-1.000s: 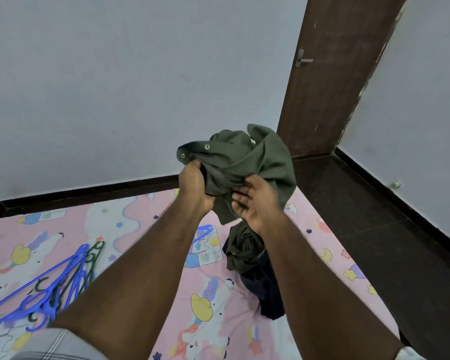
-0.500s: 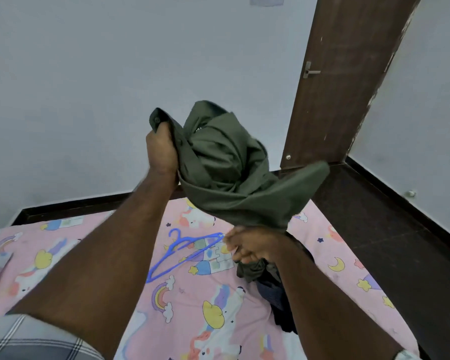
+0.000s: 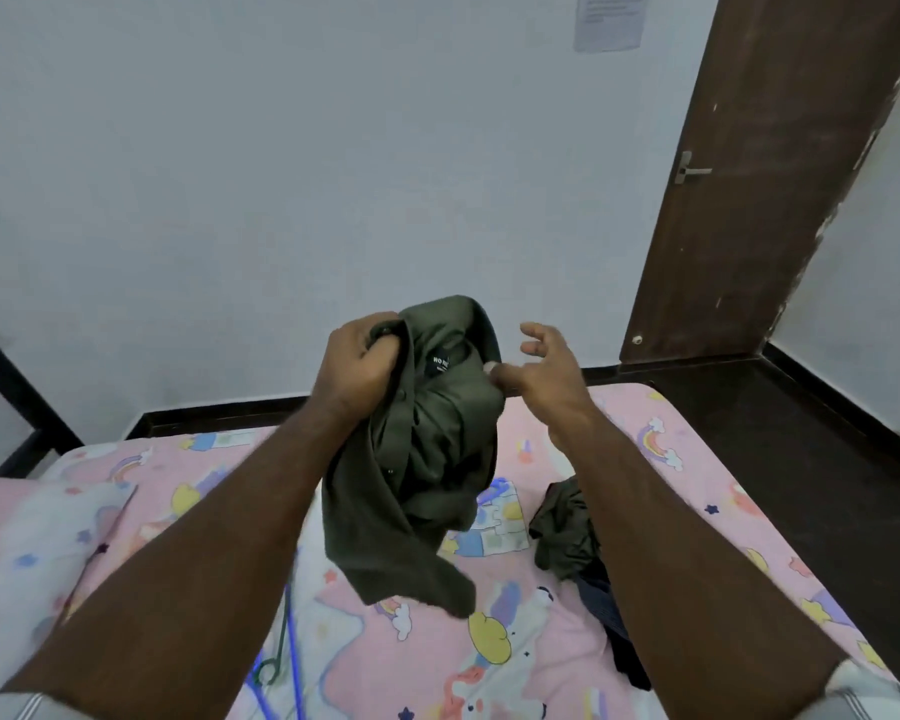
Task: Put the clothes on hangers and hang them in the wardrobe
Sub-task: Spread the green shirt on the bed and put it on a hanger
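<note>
Both hands now hold the green shirt [image 3: 427, 459] up by its collar over the bed [image 3: 671, 459], left hand [image 3: 359, 371] clenched at nine o'clock, right hand [image 3: 541, 371] shifted up from the hem, pinching at three o'clock, readying it for a hanger [image 3: 281, 662].

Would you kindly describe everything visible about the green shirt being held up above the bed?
The olive-green shirt looks like soft woven cloth, bunched and hanging in folds. Its collar faces the camera, showing a small black neck label, with small buttons down one edge. The left hand grips the collar's left side in a fist; the right hand pinches its right edge, other fingers spread. Its lower end dangles above the pink bedsheet.
</note>
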A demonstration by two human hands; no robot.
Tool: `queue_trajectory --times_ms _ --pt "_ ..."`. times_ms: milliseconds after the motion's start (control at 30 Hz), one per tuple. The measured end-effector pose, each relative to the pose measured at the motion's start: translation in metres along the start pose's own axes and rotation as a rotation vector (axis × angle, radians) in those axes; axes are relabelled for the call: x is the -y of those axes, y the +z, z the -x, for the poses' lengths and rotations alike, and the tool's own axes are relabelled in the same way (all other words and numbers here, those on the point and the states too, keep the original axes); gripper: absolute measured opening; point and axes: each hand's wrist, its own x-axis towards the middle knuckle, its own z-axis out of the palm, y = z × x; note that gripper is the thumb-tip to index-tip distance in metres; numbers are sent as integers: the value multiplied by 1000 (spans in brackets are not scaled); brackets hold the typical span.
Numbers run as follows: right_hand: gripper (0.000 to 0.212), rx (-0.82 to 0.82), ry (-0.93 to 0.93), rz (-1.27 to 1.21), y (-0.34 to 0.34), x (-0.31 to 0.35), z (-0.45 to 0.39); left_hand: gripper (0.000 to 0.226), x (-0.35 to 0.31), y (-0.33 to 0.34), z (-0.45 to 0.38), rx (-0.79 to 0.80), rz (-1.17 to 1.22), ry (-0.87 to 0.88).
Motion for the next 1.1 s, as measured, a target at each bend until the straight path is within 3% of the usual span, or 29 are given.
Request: queue_trajectory --times_ms 67,100,167,233,300,367,467,533,600,733,833,933,1100 --pt "86 106 79 113 10 -15 1 18 5 -7 11 29 -35 23" --pt "80 145 107 119 15 -22 4 18 7 -10 17 40 -66 34" --pt "38 194 143 113 25 -33 10 22 9 -20 28 76 -125 67" --pt "3 125 139 121 36 -42 13 24 12 -35 40 128 -194 78" --pt "10 -28 99 99 43 -44 10 20 20 -51 50 209 -377 40" --pt "11 -192 5 156 45 -35 11 16 43 -66 56 344 -710 -92" --pt "15 -97 -96 303 46 -28 14 26 75 -79 74 473 -1020 -315" --pt "11 -68 -104 296 48 -33 16 34 92 -77 92 387 -1099 -290" --pt "4 -69 -48 153 50 -35 17 36 97 -66 108 202 -1116 -261" --pt "23 129 178 -160 49 -42 29 36 91 -46 125 -16 -844 -579" --pt "33 195 245 -350 44 -47 39 39 92 -42 128 -145 -494 -589" --pt "29 118 235 -517 40 -54 40 39 87 -41 125 -274 -196 -655" --pt "13 -10 227 -2 47 -64 41 27 86 -29 121 -249 101 -787"
